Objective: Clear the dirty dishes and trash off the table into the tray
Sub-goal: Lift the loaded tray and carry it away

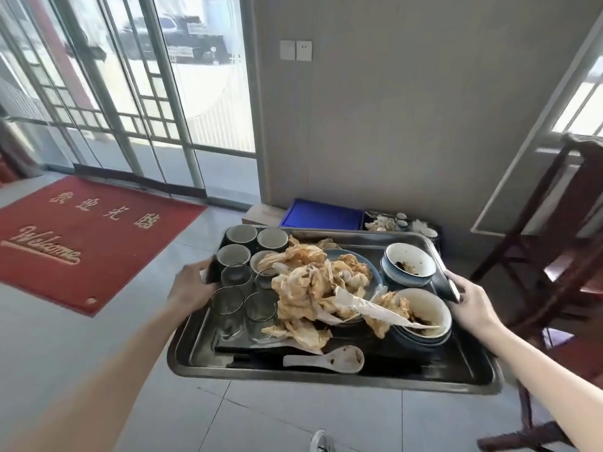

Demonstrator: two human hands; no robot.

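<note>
So the tray [326,375] is up in the air over the floor tiles, not on any table. Left hand [192,285] wraps the left rim by the dark cups [241,238], right hand [473,298] clamps the right rim next to the far bowl [409,264], thumb on top. Both are closed on the metal edge.

Load looks done imo: clear glasses [228,309] front left, stacked bowls [424,318] w/ sauce on the right, a heap of greasy napkins [313,288] in the middle, white spoon [326,358] loose near the front edge.

Tray itself prob handles heavy and stiff, but the contents don't — glasses are fragile and tippy, the spoon can slide on smooth steel, and the napkins are light enough to blow off. Best hold is prob what's there: opposite short rims, kept level. Red welcome mat [81,236] sits off to the left.
</note>
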